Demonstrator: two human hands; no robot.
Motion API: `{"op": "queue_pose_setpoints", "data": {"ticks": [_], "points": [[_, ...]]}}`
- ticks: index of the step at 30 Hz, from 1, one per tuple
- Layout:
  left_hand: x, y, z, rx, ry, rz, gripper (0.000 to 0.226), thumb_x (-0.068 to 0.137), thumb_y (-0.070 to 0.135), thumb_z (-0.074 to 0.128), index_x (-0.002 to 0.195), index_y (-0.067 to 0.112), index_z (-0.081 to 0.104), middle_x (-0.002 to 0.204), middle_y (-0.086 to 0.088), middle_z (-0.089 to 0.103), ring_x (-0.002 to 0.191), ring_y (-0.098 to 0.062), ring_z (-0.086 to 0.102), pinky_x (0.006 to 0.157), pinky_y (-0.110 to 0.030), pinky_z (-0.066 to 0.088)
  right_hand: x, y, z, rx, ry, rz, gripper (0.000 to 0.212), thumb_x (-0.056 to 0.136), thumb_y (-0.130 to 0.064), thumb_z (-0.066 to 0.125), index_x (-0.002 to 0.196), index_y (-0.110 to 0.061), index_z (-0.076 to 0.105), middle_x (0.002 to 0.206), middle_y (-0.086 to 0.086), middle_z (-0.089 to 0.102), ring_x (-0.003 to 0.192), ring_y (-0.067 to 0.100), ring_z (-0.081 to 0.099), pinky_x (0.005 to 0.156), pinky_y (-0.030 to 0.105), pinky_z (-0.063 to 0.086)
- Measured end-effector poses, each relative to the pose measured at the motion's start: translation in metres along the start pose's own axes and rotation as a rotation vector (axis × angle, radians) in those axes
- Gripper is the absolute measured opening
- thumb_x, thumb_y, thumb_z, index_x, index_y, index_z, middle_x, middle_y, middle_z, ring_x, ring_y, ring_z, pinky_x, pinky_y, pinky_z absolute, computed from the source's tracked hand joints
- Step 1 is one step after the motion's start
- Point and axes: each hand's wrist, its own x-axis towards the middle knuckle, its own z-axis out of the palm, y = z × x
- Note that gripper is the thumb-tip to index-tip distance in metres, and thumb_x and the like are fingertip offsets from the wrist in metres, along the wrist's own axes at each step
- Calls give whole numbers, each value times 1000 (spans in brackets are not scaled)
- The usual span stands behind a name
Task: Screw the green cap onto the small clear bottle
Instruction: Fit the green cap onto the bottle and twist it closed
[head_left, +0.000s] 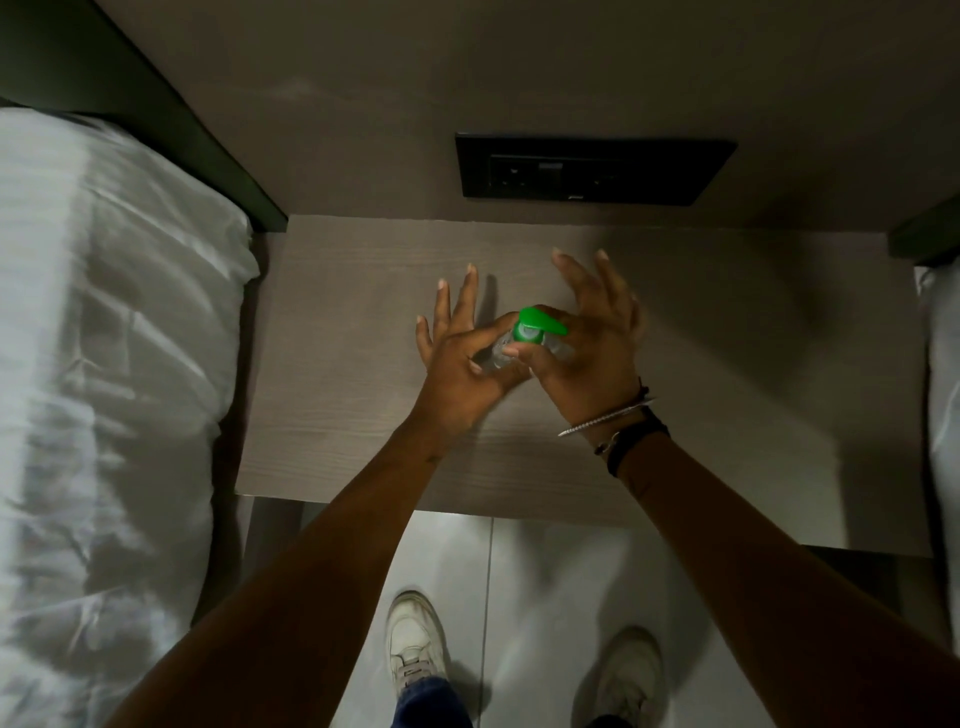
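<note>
A small clear bottle (500, 353) is held over the middle of the wooden nightstand (337, 364). My left hand (457, 358) grips its body with thumb and forefinger, the other fingers spread out. A green flip cap (537, 325) sits on the bottle's neck, its lid hinged open to the right. My right hand (587, 343) pinches the cap from the right with thumb and forefinger, the remaining fingers fanned upward. The lower part of the bottle is hidden behind my hands.
A black socket panel (592, 169) is set in the wall behind the nightstand. A bed with white sheets (104, 364) lies along the left. More white bedding (943, 389) shows at the right edge. My white shoes (415, 644) stand on the tiled floor below.
</note>
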Motion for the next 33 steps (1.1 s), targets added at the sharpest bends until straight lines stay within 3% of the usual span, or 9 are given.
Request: {"op": "queue_pose_setpoints", "data": {"ticks": [3,5,9,14,19,24,29,31,33], "points": [[1,0,-2,11,-23,3,49,76,55,66,121,34,62,162,0,1,147,-22,-17,113,-53,-17,-7,-2,5,21,75,-10,30,64,-32,81,90,-27,66,142,-1,51,139,29,29,106,51,18],[1,0,-3,5,-50,-4,48,77,50,69,121,34,61,162,0,0,146,-22,-17,113,-53,-17,-10,-3,4,26,78,14,37,63,-33,81,95,-27,63,141,1,51,138,30,30,106,57,22],[6,2,-5,22,-104,-54,53,75,37,75,125,33,58,162,1,0,146,-21,-16,115,-53,-15,-12,-3,-7,-126,-6,47,54,63,-58,74,102,-22,66,147,8,42,141,32,27,107,65,25],[14,7,-18,-118,-257,-22,40,72,32,77,100,54,57,162,3,3,145,-16,-15,112,-50,-16,-4,-14,-20,-321,125,-113,38,75,-46,67,61,-11,66,125,8,63,127,34,48,98,58,34],[22,9,-23,-106,-316,-62,40,73,22,78,94,47,56,162,0,6,148,-21,-10,114,-50,-13,-7,-33,-12,-427,184,-10,35,78,-36,61,58,-8,66,106,7,68,111,33,57,85,46,37],[24,8,-19,-95,-295,-70,43,74,17,78,107,35,59,161,-1,9,148,-22,-7,115,-50,-11,-13,-40,-1,-402,229,101,32,79,-32,62,60,-8,66,95,6,67,98,33,55,77,39,28],[26,10,-20,-43,-310,-89,38,75,19,77,108,30,63,161,-1,9,148,-20,-5,114,-42,-11,-12,-46,-4,-478,143,183,42,81,-43,55,62,-7,66,81,9,63,88,34,53,74,42,33],[28,14,-21,-33,-312,-153,57,79,17,74,132,17,53,162,0,6,148,-17,-6,111,-34,-12,-7,-52,-9,-495,69,262,59,79,-60,51,62,-6,66,79,11,62,89,34,51,76,45,35],[25,15,-34,100,-349,-112,92,73,28,79,148,26,26,162,1,-3,147,-17,-10,113,-39,-11,-16,-58,-23,-521,3,328,75,76,-75,41,60,-5,65,77,13,61,90,34,50,80,49,39]]}}
